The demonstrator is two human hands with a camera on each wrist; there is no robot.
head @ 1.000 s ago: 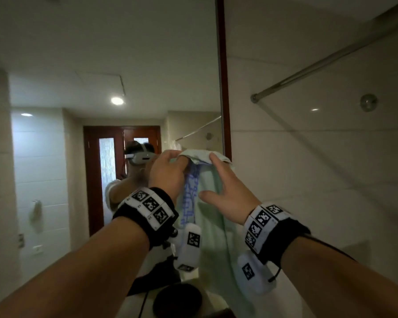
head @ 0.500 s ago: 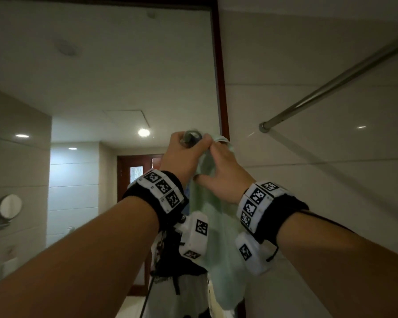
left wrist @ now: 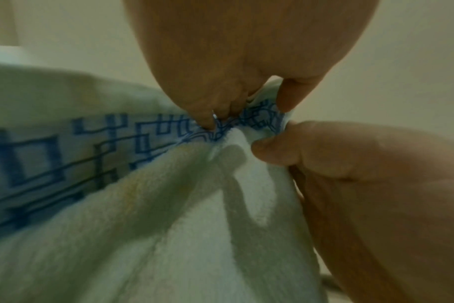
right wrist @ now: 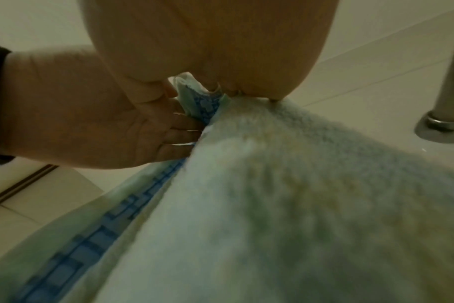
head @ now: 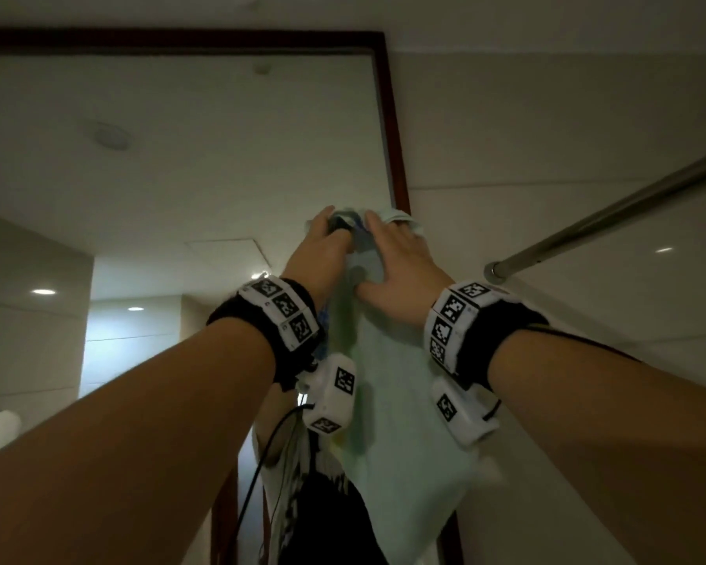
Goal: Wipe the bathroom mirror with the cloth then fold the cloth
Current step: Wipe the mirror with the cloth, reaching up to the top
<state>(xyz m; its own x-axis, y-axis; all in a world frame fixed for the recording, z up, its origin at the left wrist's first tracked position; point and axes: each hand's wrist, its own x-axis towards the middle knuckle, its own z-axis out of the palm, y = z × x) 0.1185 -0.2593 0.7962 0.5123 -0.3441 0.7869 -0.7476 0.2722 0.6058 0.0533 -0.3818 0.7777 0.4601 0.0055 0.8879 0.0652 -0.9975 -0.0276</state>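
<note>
Pinched at bunched top edge by left hand (head: 323, 246) and right hand (head: 388, 254): pale green terry cloth with blue patterned border (head: 400, 422), long axis hanging straight down beside wood-framed mirror (head: 180, 157) right edge.

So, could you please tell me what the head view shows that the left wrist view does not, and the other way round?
Only the head view shows the mirror with its dark red frame, the metal rail on the tiled wall, both wrist bands, and the cloth hanging down from the hands. Only the left wrist view shows the cloth's blue patterned band clearly and the left hand's fingertips pinching it. Both show the left hand, the right hand and the pale green cloth gripped at its top edge.
</note>
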